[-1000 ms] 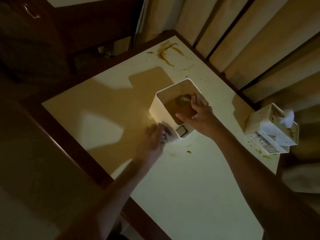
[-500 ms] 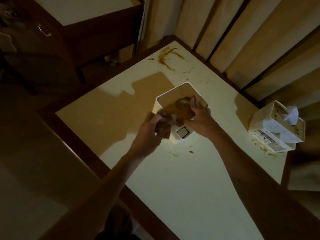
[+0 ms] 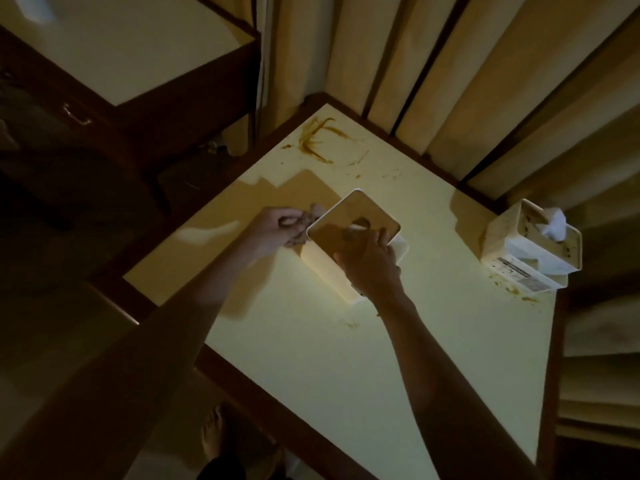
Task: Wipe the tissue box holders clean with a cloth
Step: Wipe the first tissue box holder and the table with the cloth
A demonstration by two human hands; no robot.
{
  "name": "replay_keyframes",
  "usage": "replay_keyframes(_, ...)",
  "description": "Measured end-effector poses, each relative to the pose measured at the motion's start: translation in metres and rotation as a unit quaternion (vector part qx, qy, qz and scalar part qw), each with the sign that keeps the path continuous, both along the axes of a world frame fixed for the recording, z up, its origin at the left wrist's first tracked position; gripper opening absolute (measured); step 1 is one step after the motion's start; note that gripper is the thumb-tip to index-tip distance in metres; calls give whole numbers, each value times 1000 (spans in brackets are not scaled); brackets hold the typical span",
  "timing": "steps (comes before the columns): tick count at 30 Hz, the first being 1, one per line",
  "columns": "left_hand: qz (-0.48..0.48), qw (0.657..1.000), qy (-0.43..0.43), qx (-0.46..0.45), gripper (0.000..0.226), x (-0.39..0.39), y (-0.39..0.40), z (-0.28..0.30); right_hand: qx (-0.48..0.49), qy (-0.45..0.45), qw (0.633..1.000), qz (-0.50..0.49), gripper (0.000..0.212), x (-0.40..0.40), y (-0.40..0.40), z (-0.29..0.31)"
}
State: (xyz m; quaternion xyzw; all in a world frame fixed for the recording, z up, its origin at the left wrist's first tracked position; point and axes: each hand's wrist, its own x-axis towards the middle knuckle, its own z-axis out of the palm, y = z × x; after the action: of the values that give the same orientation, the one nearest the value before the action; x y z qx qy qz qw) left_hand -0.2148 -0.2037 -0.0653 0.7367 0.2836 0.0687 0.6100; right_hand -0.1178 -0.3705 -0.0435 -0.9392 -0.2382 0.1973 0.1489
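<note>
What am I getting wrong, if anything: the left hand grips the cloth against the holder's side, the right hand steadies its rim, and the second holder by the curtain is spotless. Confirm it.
One thing is wrong. In the head view the second holder by the curtain is not spotless: brown specks dot its top. The rest stands: the left hand grips the cloth against the holder, and the right hand steadies its rim.

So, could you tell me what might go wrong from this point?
The cloth looks already soiled, so it may smear the holder it wipes. The right hand steadies that holder by its rim only; a hard push from the left hand could tip it. The second holder sits near the table edge.
</note>
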Motion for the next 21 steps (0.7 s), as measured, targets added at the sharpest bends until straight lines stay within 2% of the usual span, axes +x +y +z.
replay_keyframes(3, -63, 997, 34, 41, 33, -5, -8, -2, -10, -15, 1000, 18, 71, 9, -8, 8)
replay_keyframes(5, -84, 995, 19, 43, 27, -8, -26, -6, -40, -29, 998, 26, 61, 21, -15, 17)
replay_keyframes(9, -83, 994, -30, -72, 18, -10, -72, -13, -93, -44, 994, 32, 56, 41, -22, 29)
replay_keyframes(13, -37, 994, -49, -85, 21, -10, -98, -14, -67, -3, 998, 10, 71, 46, -24, 28)
replay_keyframes(16, 50, 986, -82, -136, 15, -15, -89, -20, -69, 9, 997, 38, 79, 46, -31, 26)
replay_keyframes(17, 84, 983, -89, -135, 11, -17, -81, -23, -64, 15, 997, 40, 81, 46, -33, 23)
replay_keyframes(21, 137, 984, -82, -85, 25, -10, -40, -42, -36, 17, 998, 48, 110, 47, -36, 9)
